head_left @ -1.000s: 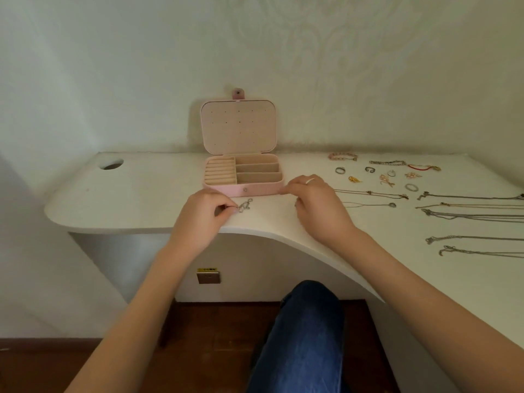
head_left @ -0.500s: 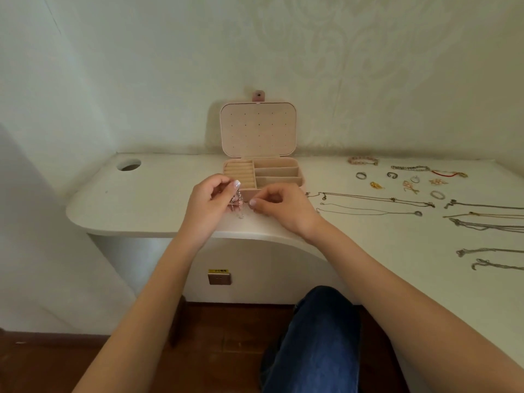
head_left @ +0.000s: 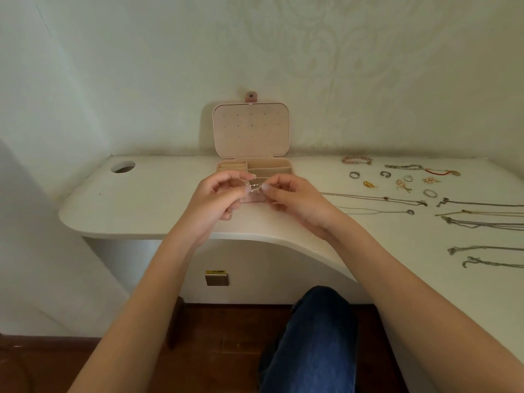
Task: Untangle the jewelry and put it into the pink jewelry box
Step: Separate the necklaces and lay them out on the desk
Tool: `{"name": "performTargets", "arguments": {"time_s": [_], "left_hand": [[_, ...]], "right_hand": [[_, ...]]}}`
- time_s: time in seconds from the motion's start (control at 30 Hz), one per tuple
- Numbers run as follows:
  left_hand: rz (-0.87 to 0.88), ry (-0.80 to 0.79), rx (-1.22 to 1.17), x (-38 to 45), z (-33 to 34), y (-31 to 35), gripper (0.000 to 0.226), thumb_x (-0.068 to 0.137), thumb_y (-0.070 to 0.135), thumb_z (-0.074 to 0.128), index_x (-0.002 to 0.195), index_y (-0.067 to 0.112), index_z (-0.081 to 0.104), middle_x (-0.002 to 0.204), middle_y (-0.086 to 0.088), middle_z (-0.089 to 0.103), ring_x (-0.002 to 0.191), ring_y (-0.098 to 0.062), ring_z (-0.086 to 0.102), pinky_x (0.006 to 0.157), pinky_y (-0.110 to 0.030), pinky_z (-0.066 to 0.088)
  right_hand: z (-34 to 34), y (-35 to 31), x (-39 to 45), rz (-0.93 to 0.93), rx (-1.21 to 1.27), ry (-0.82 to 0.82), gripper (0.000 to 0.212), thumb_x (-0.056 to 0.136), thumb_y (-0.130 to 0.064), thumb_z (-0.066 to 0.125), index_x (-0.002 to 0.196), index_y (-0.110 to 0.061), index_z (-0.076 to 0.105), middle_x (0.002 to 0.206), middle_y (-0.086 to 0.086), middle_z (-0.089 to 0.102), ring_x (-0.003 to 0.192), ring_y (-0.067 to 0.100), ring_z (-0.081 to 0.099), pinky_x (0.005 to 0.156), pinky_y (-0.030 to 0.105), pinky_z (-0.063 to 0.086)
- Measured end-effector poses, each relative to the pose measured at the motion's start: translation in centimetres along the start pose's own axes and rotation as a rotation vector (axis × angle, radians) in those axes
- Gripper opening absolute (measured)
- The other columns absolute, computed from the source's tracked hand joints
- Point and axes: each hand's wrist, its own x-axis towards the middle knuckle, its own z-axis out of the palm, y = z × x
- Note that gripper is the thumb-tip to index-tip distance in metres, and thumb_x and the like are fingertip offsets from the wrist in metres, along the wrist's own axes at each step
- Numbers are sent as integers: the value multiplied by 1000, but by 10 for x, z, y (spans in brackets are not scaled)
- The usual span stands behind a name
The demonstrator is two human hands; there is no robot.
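left hand (head_left: 217, 197) pinches one end of a tiny silver chain (head_left: 254, 186) | right hand (head_left: 295, 198) pinches the other end | chain held up just in front of the open pink jewelry box (head_left: 251, 131) (lid standing up) | more necklaces (head_left: 374, 198) lie on the white desk (head_left: 147, 199)

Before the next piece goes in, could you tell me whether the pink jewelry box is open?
Open: the pink jewelry box has its lid upright.

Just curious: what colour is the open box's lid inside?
Pale pink, dotted with small holes, on the jewelry box lid; head view.
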Motion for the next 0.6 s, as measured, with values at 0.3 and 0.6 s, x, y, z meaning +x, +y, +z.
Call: {"name": "performTargets", "arguments": {"time_s": [0.3,0.6], "left_hand": [[25,29,273,2,31,7,17,88,6,57,94,16,69,69,1,59,60,-9,61,38,-21,36],[-22,4,183,0,75,11,10,93,17,55,88,22,62,96,0,63,54,-12,66,37,-22,47]], "right_hand": [[-45,-16,-25,27,344,125,22,93,-2,47,74,-11,54,82,9,66,80,20,66,81,28,53],[-72,-23,-51,98,659,296,23,93,-10,46,74,-4,57,71,7,64,72,20,67,65,28,57]]}}
